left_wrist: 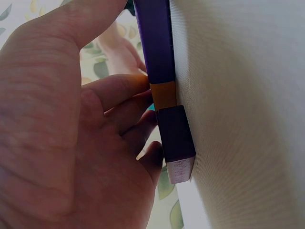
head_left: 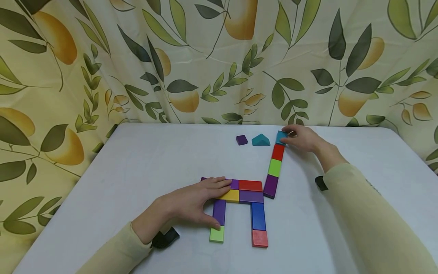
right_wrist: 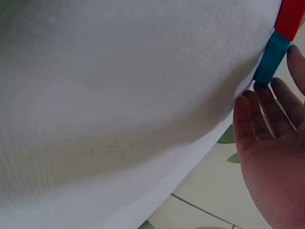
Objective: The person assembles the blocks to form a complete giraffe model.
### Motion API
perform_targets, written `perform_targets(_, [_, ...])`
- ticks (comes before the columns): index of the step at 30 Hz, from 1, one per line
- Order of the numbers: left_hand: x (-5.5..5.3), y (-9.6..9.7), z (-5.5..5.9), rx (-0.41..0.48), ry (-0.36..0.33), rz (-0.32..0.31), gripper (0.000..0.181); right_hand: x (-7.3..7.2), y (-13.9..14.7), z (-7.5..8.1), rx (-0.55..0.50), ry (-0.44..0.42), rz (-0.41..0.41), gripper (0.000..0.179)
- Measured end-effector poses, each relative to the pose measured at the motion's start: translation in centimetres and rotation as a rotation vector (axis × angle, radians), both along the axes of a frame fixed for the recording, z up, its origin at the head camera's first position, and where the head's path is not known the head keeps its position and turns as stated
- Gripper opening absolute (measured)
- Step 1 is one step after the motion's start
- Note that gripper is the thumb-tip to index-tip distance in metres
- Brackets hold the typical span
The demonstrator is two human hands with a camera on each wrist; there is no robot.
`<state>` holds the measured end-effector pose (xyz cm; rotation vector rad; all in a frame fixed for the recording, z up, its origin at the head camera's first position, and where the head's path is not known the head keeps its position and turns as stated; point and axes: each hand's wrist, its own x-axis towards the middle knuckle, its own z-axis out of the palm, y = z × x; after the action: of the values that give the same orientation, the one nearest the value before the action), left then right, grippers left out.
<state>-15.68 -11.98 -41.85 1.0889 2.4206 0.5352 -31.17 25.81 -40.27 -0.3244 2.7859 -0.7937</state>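
At the far end of a slanting column of blocks, my right hand pinches a teal block between thumb and fingers. The right wrist view has that teal block end to end with a red block. Below it in the column come a red, a lime green and a purple block. My left hand rests with extended fingers over the left part of a two-row block figure, covering some blocks. Its fingertips lie by a yellow block; the thumb reaches a light green block.
A small purple block and a teal triangular block lie left of the column's top. The figure's right leg is a blue block above a coral red one. Behind the white table hangs a patterned curtain.
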Motion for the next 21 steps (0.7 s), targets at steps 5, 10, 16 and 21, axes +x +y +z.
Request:
perform_targets(5, [0.01, -0.03, 0.06, 0.014, 0.006, -0.012, 0.099, -0.04, -0.13, -0.08, 0.001, 0.007, 0.006, 0.057])
perform_targets(10, [0.01, -0.03, 0.07, 0.01, 0.01, -0.012, 0.099, 0.09, -0.27, 0.03, 0.008, 0.021, 0.013, 0.056])
perform_targets(16, [0.04, 0.05, 0.11, 0.005, 0.007, -0.009, 0.099, 0.13, -0.31, 0.07, 0.024, 0.024, 0.015, 0.056])
perform_targets(21, [0.04, 0.06, 0.1, 0.003, 0.009, -0.01, 0.099, 0.24, -0.3, 0.16, 0.034, 0.022, 0.013, 0.056])
